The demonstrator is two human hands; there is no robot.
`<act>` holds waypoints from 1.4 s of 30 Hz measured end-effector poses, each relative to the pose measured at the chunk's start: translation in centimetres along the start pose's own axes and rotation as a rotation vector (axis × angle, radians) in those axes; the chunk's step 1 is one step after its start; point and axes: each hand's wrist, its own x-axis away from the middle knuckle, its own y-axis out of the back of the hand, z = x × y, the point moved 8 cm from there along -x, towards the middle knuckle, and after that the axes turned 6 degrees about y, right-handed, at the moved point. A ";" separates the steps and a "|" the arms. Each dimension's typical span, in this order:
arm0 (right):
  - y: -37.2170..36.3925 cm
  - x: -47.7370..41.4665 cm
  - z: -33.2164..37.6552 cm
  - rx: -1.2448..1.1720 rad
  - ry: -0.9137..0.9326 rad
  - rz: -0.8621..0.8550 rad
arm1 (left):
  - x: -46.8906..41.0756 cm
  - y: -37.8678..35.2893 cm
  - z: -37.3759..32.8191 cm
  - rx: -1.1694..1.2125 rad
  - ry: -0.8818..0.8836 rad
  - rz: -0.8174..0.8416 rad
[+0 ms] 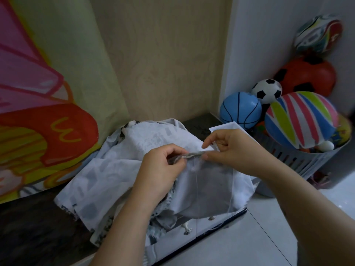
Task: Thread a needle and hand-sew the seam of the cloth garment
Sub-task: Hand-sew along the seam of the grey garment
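the seam runs left-right between both hands, left hand pinching one end, right hand pinching the other.

both hands pinch the garment seam.

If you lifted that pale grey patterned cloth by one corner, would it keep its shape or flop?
Probably flop: the thin pale grey patterned cloth garment lies in soft folds and droops over the dark counter edge. It seems light: the left hand and right hand hold its bunched seam up with fingertip pinches.
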 end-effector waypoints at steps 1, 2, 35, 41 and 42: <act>-0.3 0.0 0.2 0.001 0.008 0.014 | 0.0 0.0 -0.1 -0.001 -0.004 0.000; -0.5 0.0 0.3 -0.001 0.012 0.021 | 0.1 0.1 -0.2 0.000 -0.007 0.000; 1.1 -0.1 2.7 0.038 0.097 -0.041 | 2.2 2.0 -3.8 -0.319 -0.312 -0.264; 1.5 -0.3 3.0 0.042 0.117 -0.089 | 2.4 0.8 -3.9 -0.438 -0.256 -0.375; 1.7 -0.2 3.0 0.034 0.117 -0.104 | 2.4 0.7 -3.7 -0.451 -0.244 -0.388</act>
